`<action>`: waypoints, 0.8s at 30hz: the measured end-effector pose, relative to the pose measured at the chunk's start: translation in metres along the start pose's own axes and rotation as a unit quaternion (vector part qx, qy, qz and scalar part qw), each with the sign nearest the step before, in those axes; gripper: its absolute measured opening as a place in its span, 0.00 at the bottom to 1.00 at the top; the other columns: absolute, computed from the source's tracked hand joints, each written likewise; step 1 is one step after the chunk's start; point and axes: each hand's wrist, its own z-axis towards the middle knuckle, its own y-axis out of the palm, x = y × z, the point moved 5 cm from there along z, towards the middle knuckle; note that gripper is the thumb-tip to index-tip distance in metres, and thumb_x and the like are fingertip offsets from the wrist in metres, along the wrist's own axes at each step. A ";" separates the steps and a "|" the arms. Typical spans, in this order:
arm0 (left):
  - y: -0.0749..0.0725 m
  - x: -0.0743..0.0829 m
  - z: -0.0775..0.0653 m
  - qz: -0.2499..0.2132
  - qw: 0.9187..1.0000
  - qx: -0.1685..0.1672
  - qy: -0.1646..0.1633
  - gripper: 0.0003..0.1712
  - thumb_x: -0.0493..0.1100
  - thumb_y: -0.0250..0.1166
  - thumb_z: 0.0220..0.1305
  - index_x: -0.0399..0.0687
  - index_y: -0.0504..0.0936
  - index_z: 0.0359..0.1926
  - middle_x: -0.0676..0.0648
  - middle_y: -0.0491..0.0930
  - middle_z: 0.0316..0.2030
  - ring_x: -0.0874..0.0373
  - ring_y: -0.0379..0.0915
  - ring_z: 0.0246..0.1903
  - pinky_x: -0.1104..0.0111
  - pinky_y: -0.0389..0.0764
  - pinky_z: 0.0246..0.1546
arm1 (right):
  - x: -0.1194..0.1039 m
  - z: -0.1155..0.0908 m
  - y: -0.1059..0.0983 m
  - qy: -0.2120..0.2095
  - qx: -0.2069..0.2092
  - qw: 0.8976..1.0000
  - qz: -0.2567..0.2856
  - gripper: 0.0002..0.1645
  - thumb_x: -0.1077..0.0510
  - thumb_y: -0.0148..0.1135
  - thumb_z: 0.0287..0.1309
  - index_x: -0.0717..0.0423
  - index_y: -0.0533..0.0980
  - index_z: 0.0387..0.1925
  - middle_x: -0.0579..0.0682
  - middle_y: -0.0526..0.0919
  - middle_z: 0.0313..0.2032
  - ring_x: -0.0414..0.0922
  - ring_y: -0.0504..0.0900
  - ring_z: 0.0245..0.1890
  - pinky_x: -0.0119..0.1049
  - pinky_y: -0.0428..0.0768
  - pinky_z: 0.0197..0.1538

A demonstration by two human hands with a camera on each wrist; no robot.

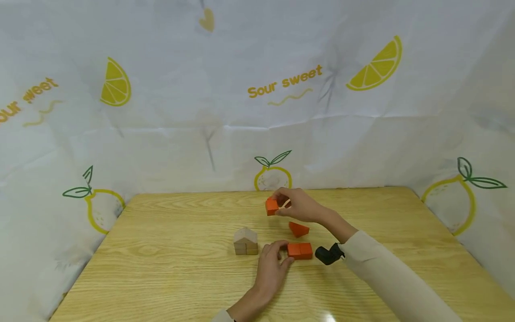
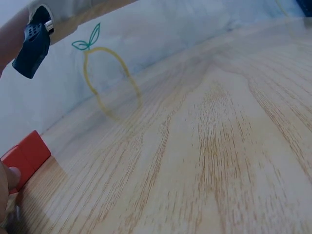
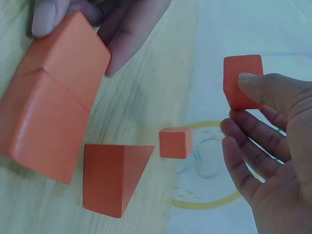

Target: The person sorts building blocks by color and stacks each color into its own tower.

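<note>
My right hand is raised over the far part of the table and pinches a red block between thumb and fingers. Below it, my left hand has its thumb and a finger on opposite sides of two red cubes set side by side, gripping their left end. The left wrist view shows a fingertip against these red cubes. A red triangular block lies just beyond the pair. Farther back, the right wrist view shows a small red cube on the tabletop.
Left of my left hand stands a small house shape of plain wooden blocks with a peaked top. The wooden table ends at a white lemon-print cloth. A black strap piece hangs from the right sleeve.
</note>
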 end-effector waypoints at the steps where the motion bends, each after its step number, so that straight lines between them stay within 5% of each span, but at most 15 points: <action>1: 0.000 0.000 0.000 0.000 1.000 0.000 -0.001 0.22 0.40 0.71 0.55 0.42 0.79 0.51 0.54 0.72 0.30 0.64 0.61 0.30 0.74 0.66 0.28 | -0.001 -0.002 -0.001 -0.001 0.003 1.000 0.002 0.20 0.59 0.67 0.58 0.60 0.73 0.50 0.49 0.79 0.41 0.50 0.79 0.43 0.42 0.78 0.47; 16: -0.002 -0.003 -0.002 0.006 1.000 0.019 0.010 0.22 0.37 0.72 0.54 0.42 0.80 0.50 0.54 0.74 0.32 0.65 0.61 0.30 0.74 0.66 0.29 | 0.001 -0.050 0.003 -0.006 0.028 0.999 0.035 0.20 0.52 0.67 0.59 0.54 0.75 0.50 0.43 0.80 0.42 0.50 0.80 0.43 0.48 0.76 0.49; 24: 0.000 0.000 -0.001 0.010 1.000 0.024 0.009 0.21 0.38 0.73 0.53 0.43 0.80 0.50 0.52 0.77 0.37 0.64 0.62 0.31 0.73 0.66 0.30 | 0.009 -0.077 0.004 0.014 0.061 0.998 0.028 0.19 0.48 0.68 0.57 0.48 0.76 0.48 0.38 0.80 0.39 0.43 0.78 0.41 0.45 0.77 0.42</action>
